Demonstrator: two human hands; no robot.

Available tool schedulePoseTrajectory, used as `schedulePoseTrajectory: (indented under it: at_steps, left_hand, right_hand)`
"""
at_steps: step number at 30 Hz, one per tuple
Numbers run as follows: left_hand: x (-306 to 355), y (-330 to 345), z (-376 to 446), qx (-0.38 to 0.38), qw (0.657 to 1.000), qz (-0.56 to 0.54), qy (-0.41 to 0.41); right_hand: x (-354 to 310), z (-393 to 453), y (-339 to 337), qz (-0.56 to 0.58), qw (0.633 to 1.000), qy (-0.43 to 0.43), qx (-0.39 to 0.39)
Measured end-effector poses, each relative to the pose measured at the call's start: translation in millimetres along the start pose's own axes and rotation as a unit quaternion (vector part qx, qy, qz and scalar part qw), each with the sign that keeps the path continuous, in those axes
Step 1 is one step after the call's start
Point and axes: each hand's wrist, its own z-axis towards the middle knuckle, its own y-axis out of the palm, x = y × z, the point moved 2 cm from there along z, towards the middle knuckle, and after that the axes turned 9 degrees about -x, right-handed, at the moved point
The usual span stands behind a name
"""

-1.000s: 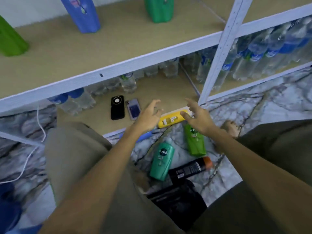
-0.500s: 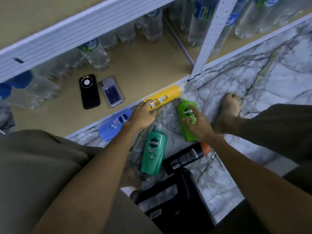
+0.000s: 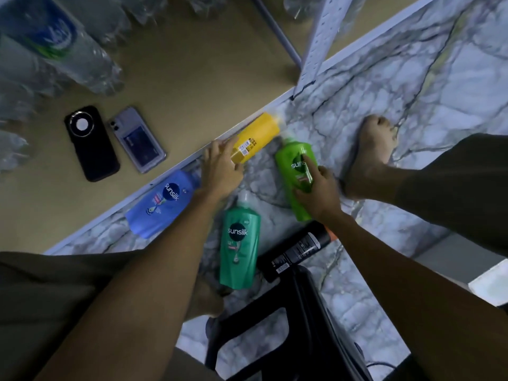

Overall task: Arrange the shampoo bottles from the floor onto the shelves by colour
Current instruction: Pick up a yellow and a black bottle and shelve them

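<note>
Several shampoo bottles lie on the marble floor (image 3: 412,78) by the bottom shelf (image 3: 192,78). My left hand (image 3: 222,169) grips the lower end of the yellow bottle (image 3: 258,134), which rests against the shelf edge. Over the light green bottle (image 3: 294,160) my right hand (image 3: 319,193) has closed, the index finger lying along its label. A blue bottle (image 3: 162,204) sits left of my left wrist. Between my forearms lie a teal green bottle (image 3: 240,248) and a black bottle (image 3: 297,250).
Two phones, one black (image 3: 92,143) and one grey (image 3: 137,138), lie on the bottom shelf in front of several water bottles (image 3: 68,45). A white shelf upright (image 3: 319,42) stands beyond the yellow bottle. My bare foot (image 3: 371,152) is right of the green bottle. A black stool (image 3: 275,325) stands below.
My head has dipped toward the floor, so the upper shelf left the view. Both hands came down from above the bottles, the left onto the yellow one, the right onto the light green one.
</note>
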Motion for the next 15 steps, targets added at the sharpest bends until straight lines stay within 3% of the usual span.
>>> schedulePoseTrajectory:
  at_steps: [8, 15]
  left_hand:
    - [0.1, 12.7, 5.3, 0.003, 0.999, 0.041, -0.017]
    - [-5.4, 21.3, -2.1, -0.053, 0.997, 0.056, -0.01]
  right_hand:
    - [6.5, 1.0, -4.2, 0.007, 0.999, -0.024, 0.041]
    - [15.5, 3.0, 6.5, 0.015, 0.998, -0.009, 0.053]
